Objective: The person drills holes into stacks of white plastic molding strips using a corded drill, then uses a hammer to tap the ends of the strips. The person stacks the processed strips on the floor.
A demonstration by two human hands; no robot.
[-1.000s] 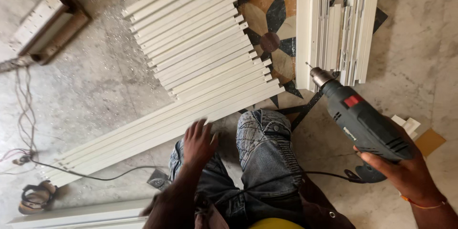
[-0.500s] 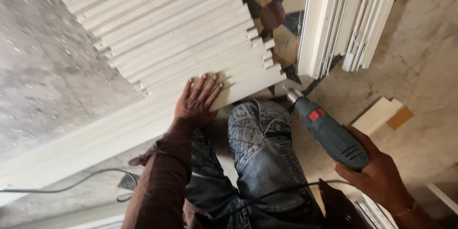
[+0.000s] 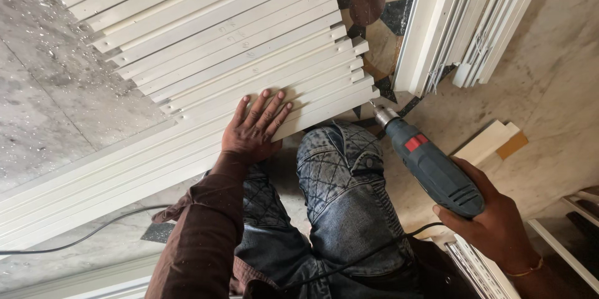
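Left hand (image 3: 253, 127) is spread flat on my white slats (image 3: 237, 56); right hand (image 3: 493, 224) is wrapped around the corded drill (image 3: 430, 165), just right of them.

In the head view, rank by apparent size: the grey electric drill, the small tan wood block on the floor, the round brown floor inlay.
1. Grey electric drill, clearly largest, though nearest the camera.
2. Round brown floor inlay.
3. Small tan wood block, not much smaller than the inlay.

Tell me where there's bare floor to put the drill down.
Bare grey floor lies left of the white slats, and more beige floor right of the upright frames. It is crowded between the left hand, the knee and the drill in the right hand.
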